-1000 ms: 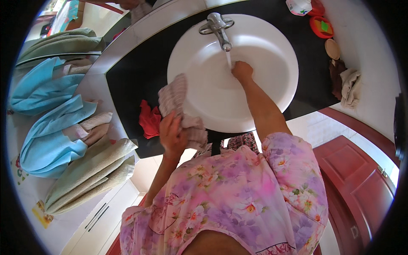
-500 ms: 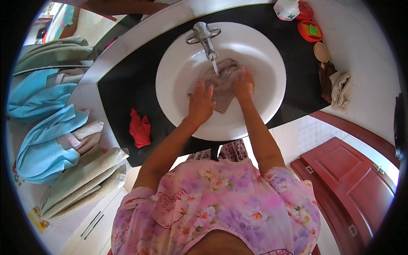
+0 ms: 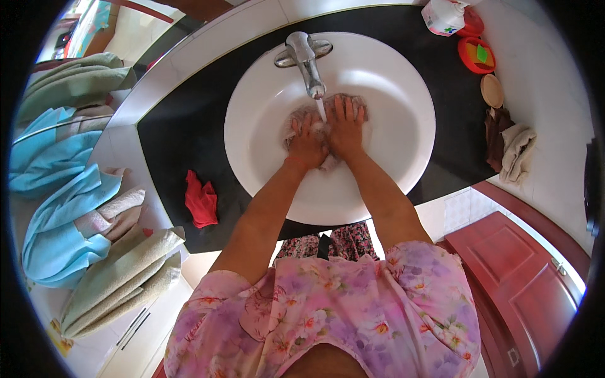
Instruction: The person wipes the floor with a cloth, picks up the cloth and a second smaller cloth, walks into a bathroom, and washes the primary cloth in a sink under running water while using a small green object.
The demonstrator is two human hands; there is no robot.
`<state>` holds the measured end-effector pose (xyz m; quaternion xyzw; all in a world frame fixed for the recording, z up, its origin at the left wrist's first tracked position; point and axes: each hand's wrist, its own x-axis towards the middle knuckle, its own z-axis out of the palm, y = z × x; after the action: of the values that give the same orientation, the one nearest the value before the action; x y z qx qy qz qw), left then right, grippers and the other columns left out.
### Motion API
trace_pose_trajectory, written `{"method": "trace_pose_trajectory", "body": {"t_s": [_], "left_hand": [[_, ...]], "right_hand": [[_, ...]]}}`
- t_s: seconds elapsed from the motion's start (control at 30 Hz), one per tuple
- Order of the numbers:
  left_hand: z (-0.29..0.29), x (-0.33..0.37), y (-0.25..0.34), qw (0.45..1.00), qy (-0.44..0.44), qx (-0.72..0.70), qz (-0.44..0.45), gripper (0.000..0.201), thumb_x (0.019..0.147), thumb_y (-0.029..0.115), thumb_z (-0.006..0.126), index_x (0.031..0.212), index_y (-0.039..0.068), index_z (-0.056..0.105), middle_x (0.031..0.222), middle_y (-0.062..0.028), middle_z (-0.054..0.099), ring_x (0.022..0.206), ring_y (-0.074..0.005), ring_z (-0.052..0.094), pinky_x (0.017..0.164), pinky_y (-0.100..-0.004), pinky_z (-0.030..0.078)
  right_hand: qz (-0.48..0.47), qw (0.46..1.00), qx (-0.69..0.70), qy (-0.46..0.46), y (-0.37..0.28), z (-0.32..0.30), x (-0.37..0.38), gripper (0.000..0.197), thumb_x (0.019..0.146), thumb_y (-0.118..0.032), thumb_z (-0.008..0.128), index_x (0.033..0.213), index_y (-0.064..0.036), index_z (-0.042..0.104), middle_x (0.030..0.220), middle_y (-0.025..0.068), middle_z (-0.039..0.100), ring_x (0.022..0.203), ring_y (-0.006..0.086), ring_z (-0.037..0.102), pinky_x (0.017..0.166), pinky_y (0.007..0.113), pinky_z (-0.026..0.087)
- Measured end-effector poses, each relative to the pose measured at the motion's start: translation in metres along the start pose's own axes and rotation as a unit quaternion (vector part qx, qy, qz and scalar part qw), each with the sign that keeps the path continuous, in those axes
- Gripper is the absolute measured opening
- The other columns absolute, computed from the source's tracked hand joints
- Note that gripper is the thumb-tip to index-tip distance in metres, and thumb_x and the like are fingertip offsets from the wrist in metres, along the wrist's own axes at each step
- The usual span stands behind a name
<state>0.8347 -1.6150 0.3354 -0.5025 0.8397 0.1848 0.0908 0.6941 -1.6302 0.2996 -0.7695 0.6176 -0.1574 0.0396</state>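
Note:
A wet greyish-brown cloth lies bunched in the white oval sink, under the stream from the chrome faucet. My left hand presses down on the cloth's left part, its fingers stretched out and apart. Beside it, my right hand lies flat on the right part with fingers spread. Water falls between the two hands. Much of the cloth is hidden under them, and a little pale foam shows near my fingers.
A red cloth lies on the black countertop. At the right are a white bottle, a red dish with sponges, an oval tan dish and folded cloths. Towels hang at the left.
Both hands have come closer together and now press on the cloth, which is bunched smaller beneath the faucet. Before, it was spread wider with my hands at its two sides.

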Motion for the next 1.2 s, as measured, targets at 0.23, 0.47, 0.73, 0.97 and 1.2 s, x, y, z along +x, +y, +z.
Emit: {"method": "trace_pose_trajectory", "body": {"t_s": [0.23,0.47,0.73,0.97,1.2], "left_hand": [[-0.025,-0.025,-0.006,0.807,0.147,-0.537,-0.197,0.042,0.082,0.036,0.048,0.116,0.012,0.051,0.124,-0.007,0.045,0.115,-0.0251,0.04,0.092,-0.0606,0.026],[-0.032,-0.02,0.027,0.366,0.086,-0.845,-0.38,0.055,0.087,0.051,0.04,0.131,0.019,0.036,0.128,-0.0039,0.043,0.118,-0.0242,0.039,0.089,-0.0681,0.023],[-0.022,-0.021,-0.01,0.256,0.067,-0.932,-0.246,0.054,0.083,0.052,0.036,0.12,0.014,0.048,0.114,-0.0069,0.053,0.106,-0.0251,0.05,0.09,-0.0451,0.041],[-0.014,-0.01,0.005,0.326,0.026,-0.922,-0.207,0.028,0.084,0.019,0.048,0.111,0.01,0.051,0.1,-0.0056,0.056,0.089,-0.0202,0.056,0.081,-0.0378,0.048],[-0.032,-0.023,-0.006,0.421,0.123,-0.832,-0.338,0.038,0.085,0.0,0.044,0.122,0.009,0.044,0.12,-0.0108,0.049,0.11,-0.0246,0.05,0.092,-0.0432,0.043]], "right_hand": [[0.186,0.977,0.042,0.096,-0.012,-0.035,0.024,0.047,0.078,-0.026,0.059,0.121,-0.0121,0.049,0.138,0.0145,0.033,0.127,0.0341,0.028,0.103,0.058,0.013],[0.377,0.862,0.334,-0.058,-0.031,-0.013,0.033,0.058,0.069,-0.027,0.066,0.12,-0.0046,0.049,0.121,0.0201,0.05,0.112,0.0339,0.049,0.088,0.041,0.043],[0.225,0.815,0.514,-0.144,-0.104,-0.103,-0.009,0.045,0.067,-0.035,0.062,0.101,-0.0048,0.061,0.087,0.0175,0.064,0.079,0.0356,0.062,0.072,0.037,0.049],[0.243,0.911,0.306,-0.134,-0.061,-0.09,0.015,0.042,0.07,-0.049,0.057,0.084,-0.0091,0.061,0.081,0.0134,0.063,0.078,0.0322,0.061,0.068,0.042,0.046],[0.327,0.916,0.215,0.085,0.029,-0.041,0.032,0.042,0.07,-0.027,0.067,0.106,-0.0075,0.057,0.103,0.0155,0.058,0.096,0.0305,0.057,0.081,0.039,0.046]]}}
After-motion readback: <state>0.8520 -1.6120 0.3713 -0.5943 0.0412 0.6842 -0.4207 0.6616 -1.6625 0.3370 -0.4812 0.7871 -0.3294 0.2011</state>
